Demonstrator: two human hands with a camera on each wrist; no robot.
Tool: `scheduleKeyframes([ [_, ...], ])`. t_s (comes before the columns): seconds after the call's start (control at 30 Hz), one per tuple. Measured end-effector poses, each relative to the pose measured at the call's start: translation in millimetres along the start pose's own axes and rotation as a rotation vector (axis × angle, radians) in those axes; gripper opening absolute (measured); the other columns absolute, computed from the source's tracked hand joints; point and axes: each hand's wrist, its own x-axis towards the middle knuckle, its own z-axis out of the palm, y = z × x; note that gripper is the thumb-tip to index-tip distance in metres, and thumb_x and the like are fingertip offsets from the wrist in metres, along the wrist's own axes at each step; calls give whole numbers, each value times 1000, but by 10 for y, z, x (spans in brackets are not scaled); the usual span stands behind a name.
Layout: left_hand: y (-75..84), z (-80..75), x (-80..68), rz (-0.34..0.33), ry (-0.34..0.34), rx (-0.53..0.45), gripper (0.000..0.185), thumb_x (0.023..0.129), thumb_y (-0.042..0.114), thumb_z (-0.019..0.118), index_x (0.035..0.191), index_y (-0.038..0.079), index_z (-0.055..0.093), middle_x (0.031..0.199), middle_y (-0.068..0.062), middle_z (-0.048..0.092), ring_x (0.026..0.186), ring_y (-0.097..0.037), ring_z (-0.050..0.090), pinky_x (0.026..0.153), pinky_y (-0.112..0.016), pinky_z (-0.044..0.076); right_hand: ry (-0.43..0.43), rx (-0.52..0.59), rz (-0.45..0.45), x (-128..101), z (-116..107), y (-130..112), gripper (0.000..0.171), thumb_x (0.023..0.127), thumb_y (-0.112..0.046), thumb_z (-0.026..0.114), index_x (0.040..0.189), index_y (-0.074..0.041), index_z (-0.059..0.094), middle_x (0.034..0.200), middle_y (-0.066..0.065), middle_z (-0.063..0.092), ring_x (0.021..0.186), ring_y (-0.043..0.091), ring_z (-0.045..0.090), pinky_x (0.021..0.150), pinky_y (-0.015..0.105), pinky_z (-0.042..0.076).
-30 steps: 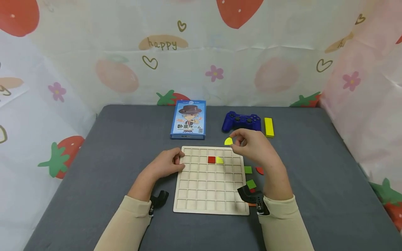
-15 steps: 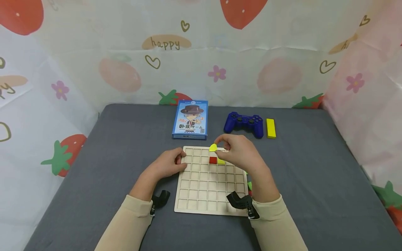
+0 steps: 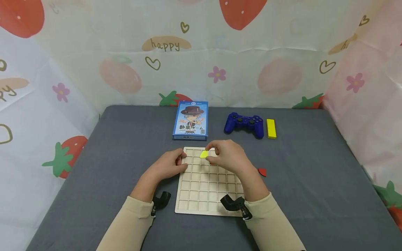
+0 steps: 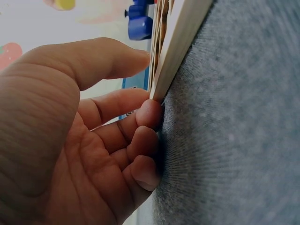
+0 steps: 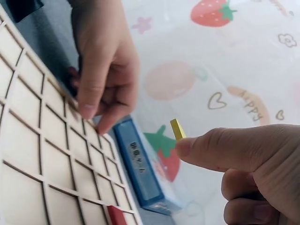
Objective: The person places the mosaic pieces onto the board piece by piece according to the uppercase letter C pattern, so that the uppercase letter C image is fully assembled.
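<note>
My right hand [image 3: 227, 157] pinches a small yellow piece with a rounded side [image 3: 204, 154] between thumb and index finger, over the back rows of a pale wooden grid board [image 3: 194, 196]. The piece shows edge-on as a thin yellow tile in the right wrist view. At the board's back left edge, my left hand [image 3: 168, 163] holds on, thumb on the upper side and fingertips against the rim. A red square tile [image 5: 116, 215] sits on the board in the right wrist view; in the head view the right hand hides it and the yellow tile beside it.
Behind the board lies a blue card-game box [image 3: 190, 120]. To its right are a dark blue game controller [image 3: 244, 124] and a yellow block [image 3: 271, 128]. A red rounded piece [image 3: 262, 172] lies right of the right forearm, which covers other loose pieces.
My right hand has carried the yellow piece leftward and nearer, from beyond the board's back edge to over its back rows. The left hand has stayed at the board's left edge.
</note>
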Motion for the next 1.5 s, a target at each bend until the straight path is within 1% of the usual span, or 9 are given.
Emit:
scheduleKeyframes([
  [0.2,-1,9,7,-13,0,6,24,95,18,69,113,4,61,74,-1,52,61,-16,46,65,-33,40,-20,-28,34,76,115,45,30,91,-28,80,118,-16,75,72,-1,57,58,14,44,54,30,34],
  [0.37,19,8,5,-9,4,9,24,95,17,70,113,3,61,74,-1,52,62,-15,46,65,-33,39,-24,-64,55,134,213,107,29,91,-28,80,116,-15,76,71,-2,61,59,14,51,54,31,39],
  [0.47,25,6,0,-1,10,10,24,94,16,70,112,3,61,74,-1,52,61,-15,45,65,-33,39,-16,-99,58,166,271,146,26,90,-28,81,113,-15,78,79,-3,68,65,14,58,59,32,46],
  [0.63,19,9,4,0,21,11,24,93,16,70,111,3,61,74,0,52,62,-15,45,64,-32,38,-13,-149,69,200,341,196,27,87,-30,83,111,-17,79,99,0,75,84,18,67,71,38,53],
  [0.8,10,12,10,-12,29,13,24,93,17,70,110,4,61,74,0,51,62,-15,45,64,-32,38,-20,-176,87,220,380,226,26,86,-32,84,108,-19,80,106,-1,75,87,20,66,71,38,51],
  [0.93,6,17,9,-22,29,14,23,93,17,71,109,4,61,74,-1,51,63,-15,46,63,-31,38,-20,-176,96,226,402,239,27,85,-32,85,108,-20,80,103,0,74,84,20,64,69,37,50],
  [1.27,30,15,10,-30,22,11,24,93,18,70,110,4,61,74,-1,51,62,-15,45,62,-32,37,3,-162,88,204,398,258,23,87,-31,83,108,-23,81,104,0,75,92,21,68,74,38,53],
  [1.4,37,13,3,-31,20,10,25,93,18,70,112,4,61,74,-1,51,61,-15,45,62,-32,37,6,-87,83,161,334,285,29,89,-33,81,115,-20,79,88,0,71,77,18,63,63,35,48],
  [1.5,33,13,-2,-27,23,8,25,93,18,71,112,3,62,74,-1,51,61,-15,44,63,-32,37,23,28,82,89,248,321,32,92,-32,78,120,-17,77,72,-1,58,61,16,50,56,33,39],
])
